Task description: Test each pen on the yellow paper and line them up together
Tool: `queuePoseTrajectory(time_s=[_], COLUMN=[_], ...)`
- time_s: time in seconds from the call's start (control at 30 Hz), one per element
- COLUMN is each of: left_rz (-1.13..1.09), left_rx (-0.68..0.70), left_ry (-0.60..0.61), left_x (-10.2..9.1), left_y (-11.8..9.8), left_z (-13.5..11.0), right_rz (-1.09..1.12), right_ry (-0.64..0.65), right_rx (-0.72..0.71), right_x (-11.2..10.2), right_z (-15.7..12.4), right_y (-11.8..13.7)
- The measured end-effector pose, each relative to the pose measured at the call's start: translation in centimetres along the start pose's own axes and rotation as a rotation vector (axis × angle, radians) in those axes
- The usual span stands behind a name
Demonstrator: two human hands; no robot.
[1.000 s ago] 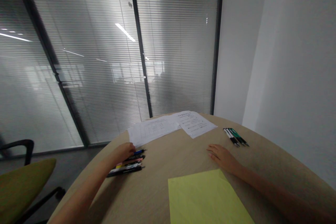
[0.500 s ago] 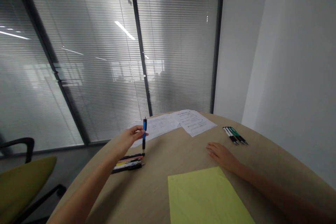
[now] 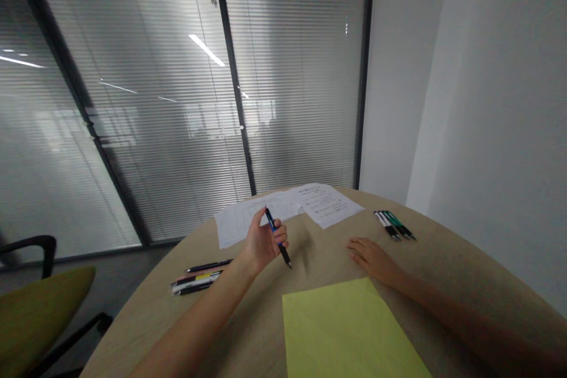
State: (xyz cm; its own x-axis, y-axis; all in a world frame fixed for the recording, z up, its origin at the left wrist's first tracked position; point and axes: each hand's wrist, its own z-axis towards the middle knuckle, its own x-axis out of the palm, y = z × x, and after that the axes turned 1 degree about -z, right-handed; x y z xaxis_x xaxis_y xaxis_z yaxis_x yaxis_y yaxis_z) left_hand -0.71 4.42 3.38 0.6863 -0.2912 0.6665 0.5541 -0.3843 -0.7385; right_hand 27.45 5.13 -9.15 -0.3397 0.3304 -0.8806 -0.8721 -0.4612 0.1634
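Note:
A blue and black pen [image 3: 271,220] is gripped in my left hand [image 3: 264,243], raised over the middle of the table with its tip pointing down and to the right. My right hand [image 3: 371,260] lies flat on the tabletop, fingers stretched out, holding nothing. Beyond that hand, to the right, several white and green pens [image 3: 394,225] lie side by side. Left of my left forearm is a loose group of several pens [image 3: 195,281], black, white and yellow among them, partly hidden by the arm. A yellow sheet [image 3: 345,331] lies at the near edge.
Printed white papers [image 3: 330,207] overlap at the far side of the round wooden table [image 3: 319,266]. A chair with a yellow-green seat [image 3: 48,301] stands at the left. Behind the table are a glass partition with blinds [image 3: 301,82] and a white wall [image 3: 496,106].
My left hand has moved right with the blue pen, from above the left pen group to mid-table. The pen has tilted from upright. My right hand stays in place.

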Motion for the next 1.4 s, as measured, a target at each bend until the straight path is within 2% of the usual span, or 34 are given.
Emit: queuePoseTrajectory(time_s=[0.13, 0.4, 0.77, 1.23, 1.4], left_rz=[-0.084, -0.186, -0.193, -0.301, -0.291], left_rx=[-0.067, 0.054, 0.017, 0.143, 0.118], left_ry=[0.008, -0.013, 0.04, -0.007, 0.008], left_x=[-1.0, -3.5, -3.7, -4.1, -4.0], left_y=[-0.8, -2.0, -0.7, -0.5, -0.2], left_z=[0.2, 0.2, 0.8, 1.0, 1.1], right_rz=[-0.004, -0.026, -0.027, -0.03, -0.033], right_ry=[-0.018, -0.023, 0.02, -0.007, -0.024], right_rx=[-0.007, -0.011, -0.001, -0.005, -0.012], right_x=[0.1, 0.0, -0.4, -0.1, 0.0], right_z=[-0.1, -0.1, -0.1, -0.2, -0.2], right_y=[-0.1, -0.1, 0.1, -0.1, -0.1])
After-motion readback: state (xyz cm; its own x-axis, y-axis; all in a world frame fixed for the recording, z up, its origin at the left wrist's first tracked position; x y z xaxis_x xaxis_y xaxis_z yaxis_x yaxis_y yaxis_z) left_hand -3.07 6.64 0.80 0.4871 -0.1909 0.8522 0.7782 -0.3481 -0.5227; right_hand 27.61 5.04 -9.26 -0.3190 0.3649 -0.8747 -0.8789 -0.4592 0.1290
